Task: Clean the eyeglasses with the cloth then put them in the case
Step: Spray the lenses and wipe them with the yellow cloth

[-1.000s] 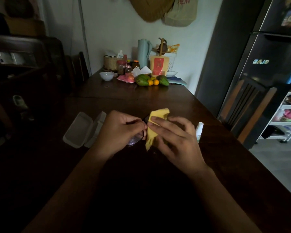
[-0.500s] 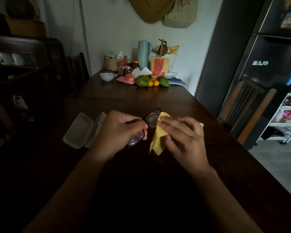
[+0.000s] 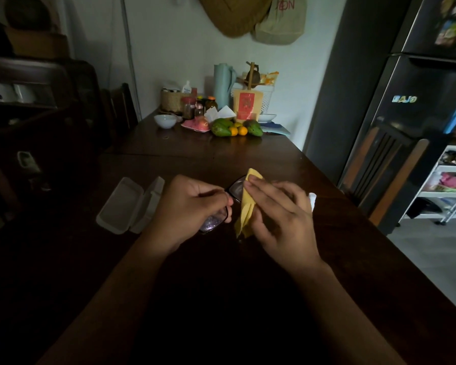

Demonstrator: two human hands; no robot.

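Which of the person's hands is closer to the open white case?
Left. The left hand is just right of the case; the right hand is farther right, beyond the eyeglasses.

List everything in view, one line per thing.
table: one, dark brown, fills the centre
eyeglasses: one, dark frame, above the table
cloth: one, yellow, against the far lens
case: one, whitish, open, left on the table
small bottle: one, white, partly hidden, right
bowl: one, white, far end
green fruits: two, green, far end
orange fruits: two, orange, between the green ones
jug: one, pale teal, by the wall
chair: one, dark, right of table
left hand: one, grips the eyeglasses
right hand: one, pinches the cloth
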